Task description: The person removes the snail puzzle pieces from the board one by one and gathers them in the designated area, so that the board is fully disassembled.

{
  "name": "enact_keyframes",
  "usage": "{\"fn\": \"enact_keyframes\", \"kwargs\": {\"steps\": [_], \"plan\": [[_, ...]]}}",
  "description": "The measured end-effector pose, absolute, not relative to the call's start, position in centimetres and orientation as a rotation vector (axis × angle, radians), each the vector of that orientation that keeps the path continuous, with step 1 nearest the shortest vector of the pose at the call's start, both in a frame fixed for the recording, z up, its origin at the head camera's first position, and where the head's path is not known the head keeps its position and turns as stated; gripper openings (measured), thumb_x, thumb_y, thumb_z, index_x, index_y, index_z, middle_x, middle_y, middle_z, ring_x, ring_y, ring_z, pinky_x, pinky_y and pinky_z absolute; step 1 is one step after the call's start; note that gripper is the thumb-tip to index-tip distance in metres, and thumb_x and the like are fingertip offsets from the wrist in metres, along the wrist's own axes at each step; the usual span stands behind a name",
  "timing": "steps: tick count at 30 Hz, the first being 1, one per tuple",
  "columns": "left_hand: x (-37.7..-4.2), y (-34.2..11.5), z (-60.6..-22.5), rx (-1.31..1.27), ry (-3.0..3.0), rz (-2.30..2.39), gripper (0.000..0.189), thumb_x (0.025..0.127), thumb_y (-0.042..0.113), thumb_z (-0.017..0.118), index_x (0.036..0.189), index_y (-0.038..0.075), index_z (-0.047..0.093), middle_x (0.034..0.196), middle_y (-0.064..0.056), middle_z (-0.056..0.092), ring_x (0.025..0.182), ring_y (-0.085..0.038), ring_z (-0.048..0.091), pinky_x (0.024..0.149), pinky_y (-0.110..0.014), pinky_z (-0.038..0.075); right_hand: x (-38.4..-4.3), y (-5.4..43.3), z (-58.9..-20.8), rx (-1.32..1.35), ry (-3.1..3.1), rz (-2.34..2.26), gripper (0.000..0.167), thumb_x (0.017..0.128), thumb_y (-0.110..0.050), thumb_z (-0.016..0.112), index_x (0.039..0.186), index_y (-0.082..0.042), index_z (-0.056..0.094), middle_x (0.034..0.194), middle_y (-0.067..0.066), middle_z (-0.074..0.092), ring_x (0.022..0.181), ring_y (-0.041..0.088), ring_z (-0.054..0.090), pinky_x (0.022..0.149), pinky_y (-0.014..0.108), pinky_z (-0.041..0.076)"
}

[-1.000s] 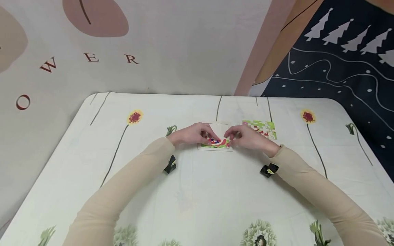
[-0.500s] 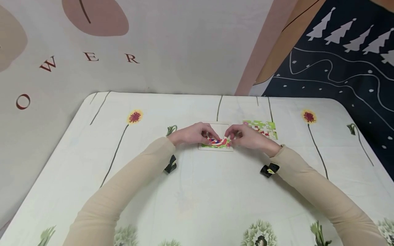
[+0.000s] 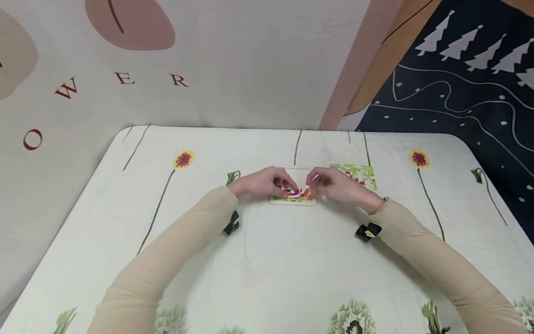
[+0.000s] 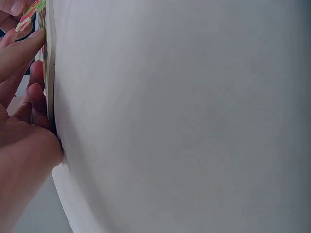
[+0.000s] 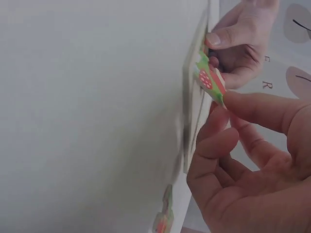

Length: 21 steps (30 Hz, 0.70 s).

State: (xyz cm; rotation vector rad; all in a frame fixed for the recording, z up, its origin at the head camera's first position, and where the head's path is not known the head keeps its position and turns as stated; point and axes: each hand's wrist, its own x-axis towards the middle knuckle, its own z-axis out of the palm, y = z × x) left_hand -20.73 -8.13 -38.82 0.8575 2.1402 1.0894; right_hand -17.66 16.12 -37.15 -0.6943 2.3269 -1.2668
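Note:
In the head view a shallow puzzle tray (image 3: 298,173) lies at mid table, its lower part filled with colourful jigsaw pieces (image 3: 293,196). My left hand (image 3: 267,182) rests on these pieces, thumb and fingertips touching them. My right hand (image 3: 337,186) is at the tray's right side. In the right wrist view its thumb and finger pinch a green and red puzzle piece (image 5: 209,83) with a spotted mushroom, tilted up off the tray. The left thumb presses near the tray edge there. That piece's far end is partly hidden by the left fingers.
More green and red jigsaw pieces (image 3: 364,175) lie just right of the tray, partly behind the right hand. The flower-printed white cloth (image 3: 267,260) covers the table, and patterned fabric (image 3: 250,69) rises behind its far edge.
My right hand shifts very slightly to the right, still pinching the piece. The left hand stays in place on the tray.

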Motion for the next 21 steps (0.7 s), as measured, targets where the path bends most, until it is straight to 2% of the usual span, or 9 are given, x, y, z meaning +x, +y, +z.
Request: {"fn": "enact_keyframes", "kwargs": {"steps": [5, 15, 21], "plan": [[-20.6, -8.1, -38.7, 0.858, 2.136, 1.093, 0.028, 0.086, 0.001, 0.069, 0.113, 0.005, 0.072, 0.098, -0.004, 0.058, 0.086, -0.018, 0.048, 0.076, -0.025, 0.037, -17.5, 16.0, -37.3, -0.710, 2.361, -1.270, 0.018, 0.085, 0.012, 0.057, 0.101, 0.004, 0.061, 0.083, 0.012, 0.063, 0.080, 0.024, 0.059, 0.067, 0.028, 0.043], [-20.7, -8.1, -38.7, 0.864, 2.146, 1.066, 0.027, 0.087, 0.000, 0.068, 0.112, 0.006, 0.071, 0.101, -0.005, 0.057, 0.090, -0.018, 0.047, 0.079, -0.027, 0.038, -17.3, 17.1, -37.3, -0.564, 2.370, -1.324, 0.020, 0.089, 0.006, 0.055, 0.107, 0.001, 0.062, 0.096, 0.014, 0.063, 0.084, 0.027, 0.061, 0.069, 0.032, 0.047], [-20.7, -8.2, -38.8, 0.865, 2.147, 1.064, 0.026, 0.087, 0.001, 0.067, 0.112, 0.007, 0.071, 0.102, -0.004, 0.057, 0.091, -0.019, 0.047, 0.079, -0.027, 0.038, -17.4, 18.0, -37.3, -0.515, 2.367, -1.346, 0.019, 0.089, 0.006, 0.056, 0.106, 0.002, 0.062, 0.095, 0.015, 0.062, 0.083, 0.027, 0.060, 0.069, 0.030, 0.048]]}}
